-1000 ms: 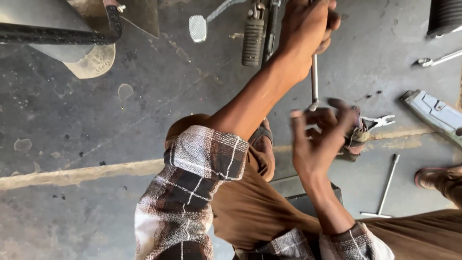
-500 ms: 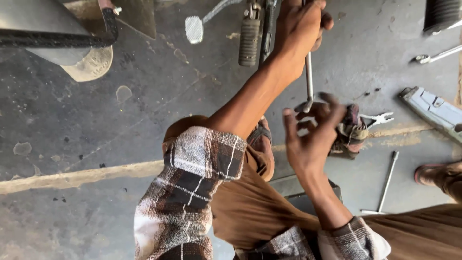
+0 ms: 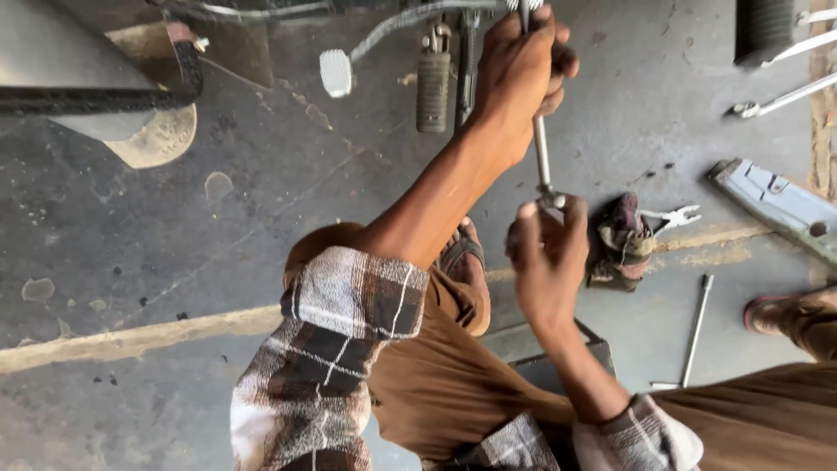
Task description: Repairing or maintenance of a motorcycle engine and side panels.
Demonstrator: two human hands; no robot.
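Observation:
My left hand [image 3: 521, 71] is stretched up and closed around the upper part of a long thin metal tool shaft [image 3: 541, 157], close under a motorcycle's underside. Lower down, my right hand [image 3: 547, 253] pinches the bottom end of the same shaft between its fingertips. Both plaid sleeves and my brown trousers fill the lower frame. Beside my left hand hang a ribbed black footpeg [image 3: 433, 87] and a silver pedal [image 3: 336, 71].
On the concrete floor to the right lie a dirty rag [image 3: 621, 242], pliers [image 3: 673, 216], a T-shaped wrench [image 3: 694, 331], a grey metal plate [image 3: 776, 205] and another wrench [image 3: 776, 96]. A sandalled foot [image 3: 789, 310] is at the right edge. A black stand bar [image 3: 96, 98] crosses the upper left.
My right hand, open with spread fingers beside the shaft's lower end, has closed its fingertips on that end. My left hand kept its hold higher up.

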